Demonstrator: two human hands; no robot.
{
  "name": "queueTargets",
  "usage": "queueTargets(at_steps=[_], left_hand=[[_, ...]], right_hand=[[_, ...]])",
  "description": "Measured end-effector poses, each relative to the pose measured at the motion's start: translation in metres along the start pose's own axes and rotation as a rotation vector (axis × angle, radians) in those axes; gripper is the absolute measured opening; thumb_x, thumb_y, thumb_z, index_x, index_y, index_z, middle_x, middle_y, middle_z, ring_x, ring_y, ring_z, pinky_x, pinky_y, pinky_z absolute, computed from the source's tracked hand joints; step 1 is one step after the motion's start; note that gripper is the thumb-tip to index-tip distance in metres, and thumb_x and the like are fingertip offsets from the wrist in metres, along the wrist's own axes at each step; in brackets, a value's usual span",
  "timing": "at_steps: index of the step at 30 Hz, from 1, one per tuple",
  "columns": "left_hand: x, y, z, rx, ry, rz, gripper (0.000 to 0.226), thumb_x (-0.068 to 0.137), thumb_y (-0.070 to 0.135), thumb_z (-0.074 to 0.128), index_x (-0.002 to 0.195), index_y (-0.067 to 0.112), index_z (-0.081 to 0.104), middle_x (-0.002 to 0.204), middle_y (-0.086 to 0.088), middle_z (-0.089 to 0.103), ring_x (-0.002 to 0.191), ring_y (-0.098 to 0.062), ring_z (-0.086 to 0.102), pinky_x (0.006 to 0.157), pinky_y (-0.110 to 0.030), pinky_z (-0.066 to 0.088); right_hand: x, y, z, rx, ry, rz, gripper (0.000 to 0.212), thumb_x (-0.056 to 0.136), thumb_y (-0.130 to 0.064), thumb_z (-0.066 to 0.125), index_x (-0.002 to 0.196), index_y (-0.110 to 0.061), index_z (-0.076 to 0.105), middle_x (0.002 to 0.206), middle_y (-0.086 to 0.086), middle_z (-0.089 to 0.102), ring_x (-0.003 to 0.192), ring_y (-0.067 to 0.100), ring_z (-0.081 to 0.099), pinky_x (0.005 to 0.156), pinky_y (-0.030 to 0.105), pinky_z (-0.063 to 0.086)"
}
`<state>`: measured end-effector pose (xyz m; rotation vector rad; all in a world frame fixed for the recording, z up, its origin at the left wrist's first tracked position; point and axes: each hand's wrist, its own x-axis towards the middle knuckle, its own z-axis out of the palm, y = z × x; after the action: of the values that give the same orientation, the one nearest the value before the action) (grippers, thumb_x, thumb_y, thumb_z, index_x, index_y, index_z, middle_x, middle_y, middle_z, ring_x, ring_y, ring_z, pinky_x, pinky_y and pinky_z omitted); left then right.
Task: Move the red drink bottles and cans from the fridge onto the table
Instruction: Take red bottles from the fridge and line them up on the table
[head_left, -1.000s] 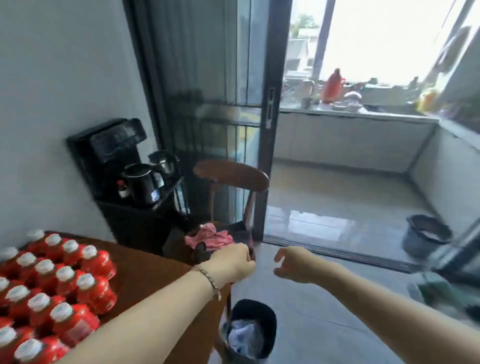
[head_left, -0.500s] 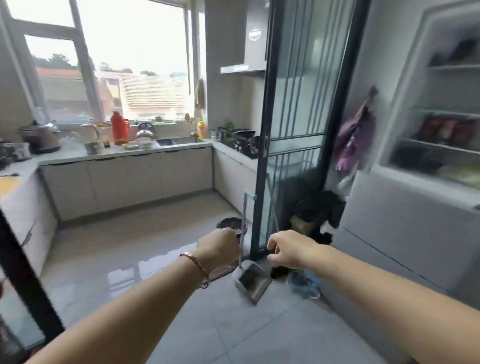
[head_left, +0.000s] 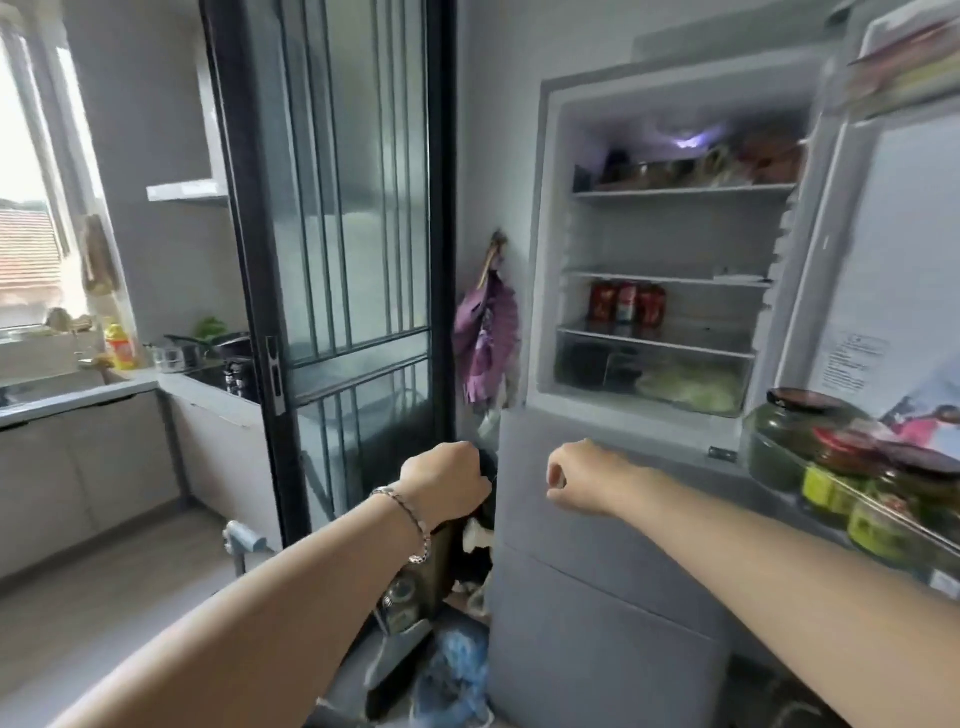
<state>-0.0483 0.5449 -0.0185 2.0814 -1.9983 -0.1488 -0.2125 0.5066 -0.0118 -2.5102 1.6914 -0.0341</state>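
Kitchen, at the open fridge (head_left: 543, 249): my left hand (head_left: 447, 483) and right hand (head_left: 584, 478) are out front, both curled into fists w/ nothing in them. Red cans (head_left: 626, 302) stand in a tight row on the third shelf down, well apart from either hand. Likely light, stiff, cold & slick (condensation, prob.), so I'd wrap each round mid-body, not the rim.

Two curled, empty hands, left hand (head_left: 447, 486) and right hand (head_left: 582, 480), before open fridge (head_left: 546, 234) holding red cans (head_left: 626, 302)
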Motion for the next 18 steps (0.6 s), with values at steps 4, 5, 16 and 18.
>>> queueTargets(at_steps=[4,5,16,18], left_hand=[[0.109,0.016,0.002,-0.004,0.02,0.125,0.026,0.091,0.026,0.045,0.103,0.01,0.061,0.102,-0.005,0.063,0.094,-0.026,0.061,0.068,-0.029,0.044],[0.131,0.019,0.001,-0.023,0.035,0.152,0.025,0.09,0.026,0.046,0.101,0.01,0.062,0.099,-0.005,0.063,0.092,-0.026,0.061,0.068,-0.029,0.044],[0.383,0.094,-0.01,-0.094,0.111,0.366,0.021,0.09,0.02,0.045,0.099,0.013,0.062,0.098,-0.006,0.065,0.088,-0.028,0.062,0.076,-0.032,0.051],[0.42,0.108,0.0,-0.133,0.129,0.368,0.019,0.089,0.02,0.046,0.097,0.014,0.062,0.092,-0.004,0.063,0.081,-0.026,0.059,0.069,-0.029,0.047]], right_hand=[[0.069,0.045,-0.033,-0.011,0.081,0.112,0.024,0.09,-0.029,0.054,0.11,-0.019,0.063,0.118,0.003,0.062,0.106,0.025,0.059,0.081,0.029,0.046],[0.082,0.054,-0.042,-0.001,0.095,0.135,0.024,0.09,-0.028,0.055,0.109,-0.019,0.063,0.117,0.004,0.063,0.105,0.025,0.06,0.079,0.027,0.045],[0.252,0.175,-0.104,0.008,0.278,0.386,0.021,0.088,-0.024,0.054,0.101,-0.016,0.068,0.106,0.005,0.067,0.097,0.028,0.063,0.082,0.032,0.053],[0.284,0.201,-0.104,0.008,0.296,0.413,0.021,0.088,-0.023,0.053,0.102,-0.016,0.068,0.108,0.005,0.066,0.098,0.028,0.062,0.084,0.036,0.053]])
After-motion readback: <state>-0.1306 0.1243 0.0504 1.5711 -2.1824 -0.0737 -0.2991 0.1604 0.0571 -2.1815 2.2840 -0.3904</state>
